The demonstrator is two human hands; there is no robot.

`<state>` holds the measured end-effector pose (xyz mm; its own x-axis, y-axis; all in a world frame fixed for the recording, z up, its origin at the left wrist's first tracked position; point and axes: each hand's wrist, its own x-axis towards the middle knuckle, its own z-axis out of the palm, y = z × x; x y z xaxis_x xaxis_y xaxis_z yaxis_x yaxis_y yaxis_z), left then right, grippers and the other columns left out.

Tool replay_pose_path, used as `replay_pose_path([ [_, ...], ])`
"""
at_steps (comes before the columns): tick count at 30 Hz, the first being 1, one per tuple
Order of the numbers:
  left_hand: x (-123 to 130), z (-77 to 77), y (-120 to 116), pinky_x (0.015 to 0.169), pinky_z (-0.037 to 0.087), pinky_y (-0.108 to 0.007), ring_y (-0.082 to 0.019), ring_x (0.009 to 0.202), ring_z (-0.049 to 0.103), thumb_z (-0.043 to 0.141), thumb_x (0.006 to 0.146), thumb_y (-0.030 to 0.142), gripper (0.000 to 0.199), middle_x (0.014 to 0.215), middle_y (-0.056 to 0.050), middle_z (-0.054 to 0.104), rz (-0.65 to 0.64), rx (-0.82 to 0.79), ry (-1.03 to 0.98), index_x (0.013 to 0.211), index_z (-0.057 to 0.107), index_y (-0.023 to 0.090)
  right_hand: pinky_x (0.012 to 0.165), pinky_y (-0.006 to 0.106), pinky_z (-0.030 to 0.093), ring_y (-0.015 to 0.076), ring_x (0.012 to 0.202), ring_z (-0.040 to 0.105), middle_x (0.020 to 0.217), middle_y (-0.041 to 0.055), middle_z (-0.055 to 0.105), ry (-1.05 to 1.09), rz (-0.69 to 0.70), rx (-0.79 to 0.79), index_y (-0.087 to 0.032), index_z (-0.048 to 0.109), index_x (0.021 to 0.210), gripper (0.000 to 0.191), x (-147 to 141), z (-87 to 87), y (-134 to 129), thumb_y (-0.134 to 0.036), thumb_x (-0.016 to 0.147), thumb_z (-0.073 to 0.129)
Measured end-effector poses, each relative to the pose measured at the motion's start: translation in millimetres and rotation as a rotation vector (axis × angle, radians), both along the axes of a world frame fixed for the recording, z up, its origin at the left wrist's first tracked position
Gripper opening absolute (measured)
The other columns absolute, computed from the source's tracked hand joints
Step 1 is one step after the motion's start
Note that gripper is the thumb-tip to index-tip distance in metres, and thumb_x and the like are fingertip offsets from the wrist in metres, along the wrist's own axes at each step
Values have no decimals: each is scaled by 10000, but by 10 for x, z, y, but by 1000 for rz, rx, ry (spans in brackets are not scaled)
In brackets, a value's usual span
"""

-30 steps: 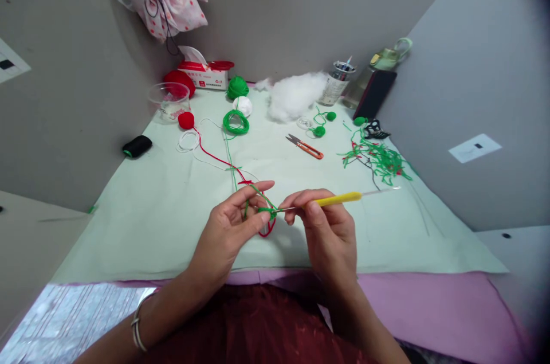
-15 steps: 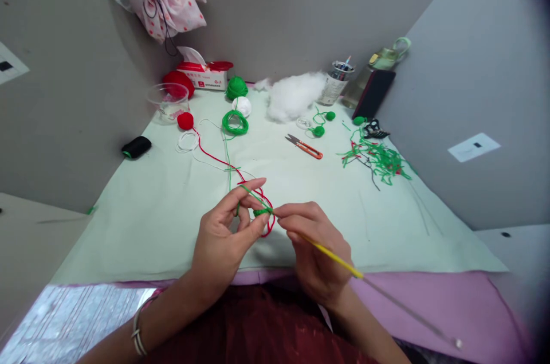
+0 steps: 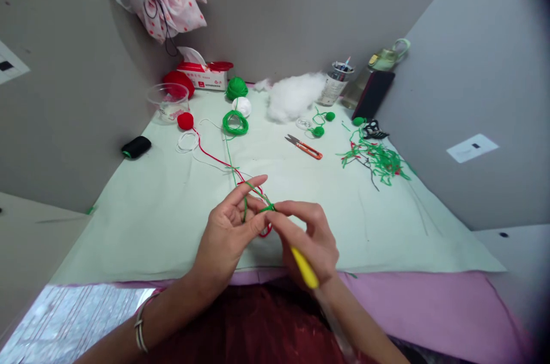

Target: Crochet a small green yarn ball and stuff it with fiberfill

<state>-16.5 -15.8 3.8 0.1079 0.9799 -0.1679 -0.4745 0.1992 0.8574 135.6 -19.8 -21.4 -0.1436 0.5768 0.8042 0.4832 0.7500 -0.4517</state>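
Observation:
My left hand [image 3: 226,229] pinches a small green crochet piece [image 3: 267,208] between thumb and fingers, with green yarn running over its raised index finger. In my right hand [image 3: 307,238] is a crochet hook [image 3: 304,267] with a yellow grip; its tip meets the green piece, partly hidden by the fingers. Red yarn [image 3: 217,160] loops behind and below the piece and leads back to a small red ball [image 3: 185,121]. The green strand runs up toward a coil of green yarn [image 3: 235,122].
Orange thread snips [image 3: 304,147] lie mid-table. Green yarn scraps [image 3: 380,159] are heaped at right. White stuffing [image 3: 296,97], a pen cup [image 3: 336,84], a bottle [image 3: 378,69] and a dark phone [image 3: 373,94] stand at the back. A clear tub [image 3: 167,103] and tissue box [image 3: 203,75] are at left.
The crochet hook has swung to a steeper angle, its rear end moving left and toward me. My right hand has shifted slightly left, its fingertips now against the green piece.

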Motion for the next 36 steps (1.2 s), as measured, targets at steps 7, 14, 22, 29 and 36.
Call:
replay_pose_path([
  [7,-104,66,76,648,439,-171,-40,555,394,897,796,261,441,641,63,528,-145,-170,-154,1228,818,213,737,322,582,170,845,683,947,30,751,427,153,-294,-267,776,1108,275,45,138,46,-103,1041,565],
  [14,-11,19,64,767,475,-220,-132,847,602,900,794,260,389,903,-8,674,-69,25,-13,1177,839,295,771,310,611,176,914,730,987,30,790,434,214,-400,-274,801,1068,231,1,197,89,-128,1024,627],
  [22,-10,37,101,683,459,-206,-24,476,226,904,789,277,372,528,113,421,-176,-192,-224,1146,849,190,768,355,613,208,950,729,1078,73,774,164,23,-136,-285,782,1224,339,33,99,33,-81,985,655],
  [29,-11,57,101,764,454,-214,-91,722,553,895,782,228,347,813,12,695,-56,-38,-78,1125,848,251,696,320,559,160,759,664,923,31,773,565,225,-485,-260,821,1006,168,36,189,121,-235,1024,655],
  [36,-43,5,50,926,432,-326,-208,968,628,863,827,329,329,934,-33,721,-77,-43,45,1149,845,262,687,287,586,144,733,685,870,30,761,742,315,-628,-232,813,979,153,56,135,163,-293,1020,679],
])
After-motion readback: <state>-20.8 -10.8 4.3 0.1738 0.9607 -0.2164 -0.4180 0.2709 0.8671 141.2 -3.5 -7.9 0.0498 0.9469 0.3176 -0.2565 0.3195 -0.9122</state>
